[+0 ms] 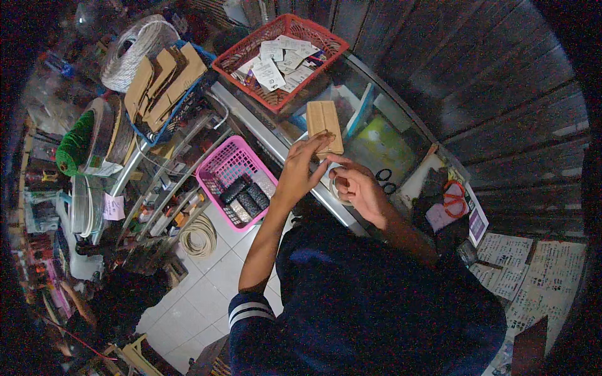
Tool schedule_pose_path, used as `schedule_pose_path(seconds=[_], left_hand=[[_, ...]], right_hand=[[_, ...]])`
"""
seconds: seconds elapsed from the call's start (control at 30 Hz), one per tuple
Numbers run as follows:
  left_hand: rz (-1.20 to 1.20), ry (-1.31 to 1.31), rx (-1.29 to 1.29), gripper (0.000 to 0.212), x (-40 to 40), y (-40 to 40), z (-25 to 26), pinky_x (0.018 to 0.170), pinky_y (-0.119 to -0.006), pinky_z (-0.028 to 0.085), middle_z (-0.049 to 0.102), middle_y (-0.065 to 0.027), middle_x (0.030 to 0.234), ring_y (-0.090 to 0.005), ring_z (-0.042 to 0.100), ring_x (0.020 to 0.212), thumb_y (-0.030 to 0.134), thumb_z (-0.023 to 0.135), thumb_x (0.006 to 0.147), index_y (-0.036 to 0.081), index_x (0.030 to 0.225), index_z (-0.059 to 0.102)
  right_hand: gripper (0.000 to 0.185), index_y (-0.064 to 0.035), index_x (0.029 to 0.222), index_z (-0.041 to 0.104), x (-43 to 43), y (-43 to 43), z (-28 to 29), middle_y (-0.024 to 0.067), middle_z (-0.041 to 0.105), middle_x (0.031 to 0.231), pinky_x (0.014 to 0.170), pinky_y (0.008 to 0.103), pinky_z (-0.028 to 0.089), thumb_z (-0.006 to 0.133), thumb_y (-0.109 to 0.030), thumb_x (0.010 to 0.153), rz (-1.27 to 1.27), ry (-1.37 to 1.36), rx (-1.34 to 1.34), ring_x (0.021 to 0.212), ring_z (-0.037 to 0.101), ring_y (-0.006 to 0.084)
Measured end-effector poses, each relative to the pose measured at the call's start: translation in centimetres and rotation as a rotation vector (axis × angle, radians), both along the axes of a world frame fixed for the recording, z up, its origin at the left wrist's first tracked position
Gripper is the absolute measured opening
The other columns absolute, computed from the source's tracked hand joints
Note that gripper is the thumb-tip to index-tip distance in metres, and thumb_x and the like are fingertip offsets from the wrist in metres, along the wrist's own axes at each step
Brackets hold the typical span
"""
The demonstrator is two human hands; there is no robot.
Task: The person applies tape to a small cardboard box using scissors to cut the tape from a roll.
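Note:
A small brown parcel box point(322, 117) lies on the glass-topped display counter point(277, 151). My left hand point(301, 170) reaches over the box's near end, fingers on its top and thumb held apart from them. Beside it, my right hand point(360, 189) has curled fingers, with its index fingertip meeting or nearly meeting my left thumb. Whether something thin is pinched there is too blurred to tell. A pale ring, apparently a tape roll point(335, 189), shows partly behind my right hand. Two dark rings point(384, 175) lie on the glass to the right.
A red plastic basket point(221, 70) holds label-bearing packets. Left of the counter, a pink basket point(203, 181) contains several bubble-wrapped parcels. Orange-handled scissors point(455, 199) lie at right. A cable coil point(198, 236) rests on the tiles; another person point(127, 301) is at lower left.

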State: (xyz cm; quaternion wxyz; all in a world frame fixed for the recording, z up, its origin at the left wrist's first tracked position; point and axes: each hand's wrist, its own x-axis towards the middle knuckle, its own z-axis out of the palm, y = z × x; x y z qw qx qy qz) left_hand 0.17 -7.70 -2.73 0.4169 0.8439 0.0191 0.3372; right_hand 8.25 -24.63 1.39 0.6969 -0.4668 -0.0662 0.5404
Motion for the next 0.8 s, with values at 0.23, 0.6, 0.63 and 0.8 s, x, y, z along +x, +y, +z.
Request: schedule_pose_path(seconds=[0.23, 0.6, 0.63, 0.8], left_hand=[[-0.012, 0.067, -0.028, 0.046, -0.2, 0.1, -0.1, 0.105, -0.042, 0.044, 0.060, -0.0121, 0.136, -0.0334, 0.057, 0.122, 0.007, 0.071, 0.084, 0.008, 0.128, 0.061], [-0.064, 0.023, 0.073, 0.039, 0.0, 0.7, -0.4, 0.108, -0.043, 0.040, 0.063, -0.0088, 0.135, -0.0282, 0.053, 0.133, 0.005, 0.069, 0.078, 0.004, 0.116, 0.065], [-0.062, 0.023, 0.079, 0.037, 0.0, 0.6, -0.4, 0.107, -0.043, 0.040, 0.064, -0.0092, 0.133, -0.0272, 0.053, 0.132, 0.004, 0.069, 0.077, 0.004, 0.115, 0.066], [-0.067, 0.029, 0.101, 0.034, -0.3, 0.6, 0.6, 0.105, -0.042, 0.041, 0.065, -0.0095, 0.131, -0.0249, 0.053, 0.132, 0.003, 0.066, 0.076, 0.003, 0.110, 0.067]], right_hand=[[0.045, -0.0077, 0.137, 0.054, -0.1, 0.2, 0.3, -0.0010, 0.058, 0.095, 0.055, 0.0216, 0.032, 0.055, -0.019, 0.094, -0.006, 0.015, -0.020, 0.066, 0.042, 0.0053], [0.043, -0.0078, 0.136, 0.056, -0.1, 0.2, 0.4, -0.0019, 0.055, 0.095, 0.057, 0.0214, 0.032, 0.052, -0.024, 0.096, 0.011, 0.037, 0.011, 0.069, 0.042, 0.0062], [0.043, -0.0078, 0.136, 0.055, -0.1, 0.2, 0.1, -0.0019, 0.055, 0.096, 0.058, 0.0214, 0.032, 0.052, -0.025, 0.096, 0.003, 0.050, 0.017, 0.069, 0.042, 0.0063], [0.043, -0.0084, 0.136, 0.055, -0.3, 0.4, 0.5, -0.0022, 0.054, 0.096, 0.059, 0.0215, 0.031, 0.051, -0.027, 0.097, -0.017, 0.073, -0.007, 0.070, 0.041, 0.0067]])
